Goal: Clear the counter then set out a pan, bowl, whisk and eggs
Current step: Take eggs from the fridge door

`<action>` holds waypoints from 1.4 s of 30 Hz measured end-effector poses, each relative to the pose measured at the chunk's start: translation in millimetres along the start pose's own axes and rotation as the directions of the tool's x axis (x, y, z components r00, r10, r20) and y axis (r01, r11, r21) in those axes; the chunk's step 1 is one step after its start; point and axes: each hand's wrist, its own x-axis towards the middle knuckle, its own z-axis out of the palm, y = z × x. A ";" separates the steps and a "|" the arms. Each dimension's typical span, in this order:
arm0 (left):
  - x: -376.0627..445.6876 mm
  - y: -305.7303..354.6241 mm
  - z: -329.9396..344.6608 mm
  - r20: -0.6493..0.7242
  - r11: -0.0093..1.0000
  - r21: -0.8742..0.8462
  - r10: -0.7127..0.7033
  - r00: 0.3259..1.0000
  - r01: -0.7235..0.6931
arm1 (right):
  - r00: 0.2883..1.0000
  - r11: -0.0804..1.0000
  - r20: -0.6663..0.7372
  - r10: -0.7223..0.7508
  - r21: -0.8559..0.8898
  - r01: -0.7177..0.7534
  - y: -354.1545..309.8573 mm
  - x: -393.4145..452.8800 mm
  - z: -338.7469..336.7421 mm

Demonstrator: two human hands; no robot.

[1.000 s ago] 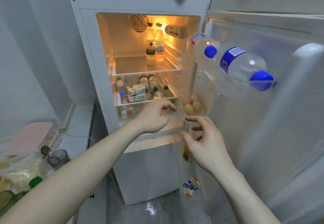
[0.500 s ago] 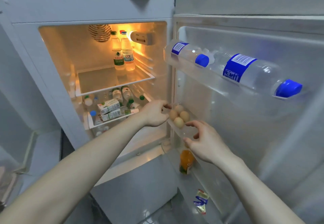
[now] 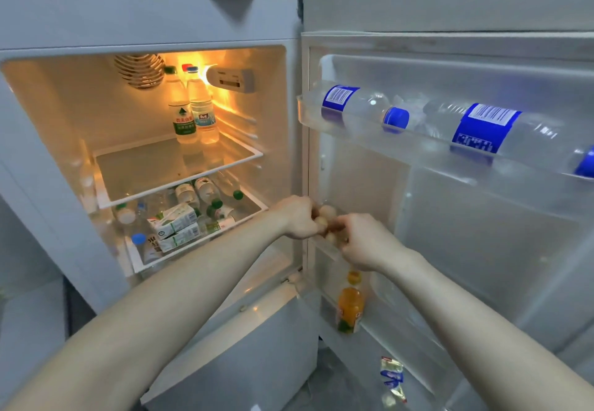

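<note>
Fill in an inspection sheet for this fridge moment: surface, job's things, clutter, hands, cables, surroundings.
Surface: no counter in view; the open white fridge and its clear middle door shelf serve.
Job's things: pale brown eggs on that door shelf, between both hands; pan, bowl and whisk not seen.
Clutter: two clear blue-capped water bottles lying in the top door shelf; orange juice bottle lower in the door; green-and-white cartons on the inner shelf.
Hands: left hand and right hand both at the eggs, fingers curled; exact grip blurred.
Cables: nothing seen.
Surroundings: grey floor with a small foil packet.
</note>
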 end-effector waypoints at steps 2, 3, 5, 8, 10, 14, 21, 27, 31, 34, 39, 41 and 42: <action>4.9 0.6 -1.8 0.006 1.000 -0.002 -0.016 1.000 0.016 | 0.999 1.000 0.047 0.018 -0.018 -0.017 1.4 8.5 -1.8; 6.7 1.1 -3.2 0.017 1.000 -0.001 -0.022 1.000 0.022 | 0.997 0.999 0.071 0.024 -0.024 -0.022 2.6 12.3 -3.0; 10.8 0.9 -5.4 0.052 0.999 -0.001 -0.033 0.998 0.033 | 0.992 0.999 0.128 0.021 -0.040 -0.016 4.4 17.5 -5.2; 18.4 1.2 -9.2 0.109 1.000 0.000 -0.030 0.994 0.030 | 0.987 0.997 0.158 0.002 -0.071 0.009 6.3 21.3 -8.1; 22.0 1.7 -11.2 0.141 1.000 -0.001 -0.021 0.990 0.022 | 0.990 0.997 0.139 -0.013 -0.078 0.024 6.4 22.5 -7.5; 20.4 0.2 -13.7 0.164 1.000 -0.022 0.014 0.986 -0.010 | 0.995 0.995 0.092 -0.038 -0.092 0.046 7.3 19.3 -3.9; 14.1 -5.5 -8.6 0.078 0.993 -0.111 0.045 0.996 -0.036 | 0.989 0.992 0.142 -0.046 -0.106 0.061 9.0 17.8 -5.7; 7.6 -16.2 -2.4 0.007 0.951 -0.306 0.036 0.999 -0.032 | 0.996 1.000 0.088 0.026 -0.017 -0.024 18.2 12.7 -4.2; 1.5 -20.4 -1.8 0.014 0.888 -0.460 0.002 1.000 0.004 | 0.995 0.988 0.062 0.081 0.126 -0.088 21.8 9.7 -3.9; -4.0 -20.9 -0.2 0.021 0.844 -0.535 -0.022 1.000 0.030 | 0.992 0.973 0.073 0.102 0.202 -0.115 20.9 6.5 -2.9; -14.4 -22.8 -1.5 -0.025 0.743 -0.668 -0.078 0.997 0.041 | 0.988 0.918 0.006 0.156 0.368 -0.147 22.4 2.2 -2.5; -23.5 -23.7 -4.6 -0.056 0.693 -0.721 -0.095 0.994 0.026 | 0.986 0.883 -0.033 0.161 0.451 -0.129 23.3 -2.3 -4.7; -29.6 -23.8 -6.3 -0.071 0.658 -0.753 -0.102 0.992 0.014 | 0.986 0.861 -0.044 0.162 0.494 -0.119 21.7 -5.6 -6.5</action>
